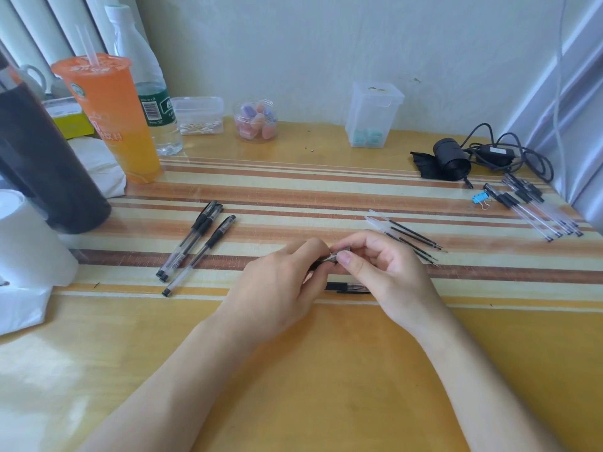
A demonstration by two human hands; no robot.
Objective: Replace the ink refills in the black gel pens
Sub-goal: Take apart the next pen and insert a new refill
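Both hands meet over the middle of the striped table. My left hand (pixel 280 285) wraps a black gel pen (pixel 321 261), mostly hidden in the fist. My right hand (pixel 378 269) pinches the pen's metal tip end between thumb and forefinger. A black pen cap (pixel 346 287) lies on the table just under the hands. Three capped black gel pens (pixel 195 244) lie to the left. Several loose ink refills (pixel 408 236) lie to the right, partly behind my right hand. Another group of several pens (pixel 535 207) lies at the far right.
An orange drink cup (pixel 111 115), a water bottle (pixel 146 86) and a dark tumbler (pixel 42 158) stand at the left. Clear plastic boxes (pixel 372 115) and a jar (pixel 256 120) line the back. A black device with cable (pixel 453 158) and blue binder clip (pixel 478 199) sit right.
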